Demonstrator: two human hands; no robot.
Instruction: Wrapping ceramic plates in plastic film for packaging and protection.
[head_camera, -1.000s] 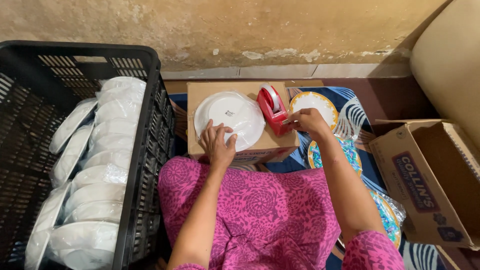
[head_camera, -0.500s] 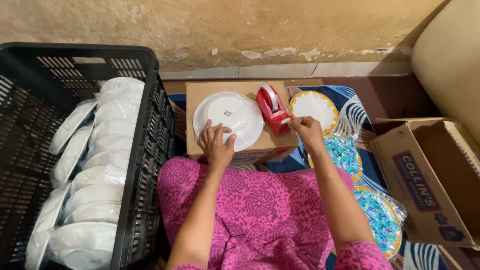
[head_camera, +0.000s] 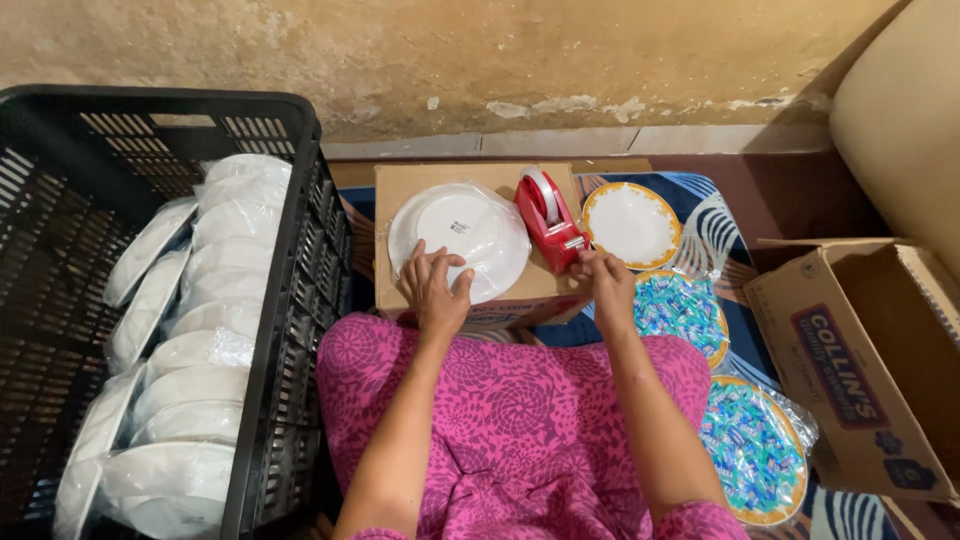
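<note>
Fingers (head_camera: 440, 272) on wrapped plate (head_camera: 470, 235), cardboard box (head_camera: 420, 180) top.

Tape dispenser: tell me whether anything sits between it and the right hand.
Nothing visible does. The right hand is already at the cutter end of the red tape dispenser, fingertips against it. The left hand rests on the wrapped white plate beside it.
</note>
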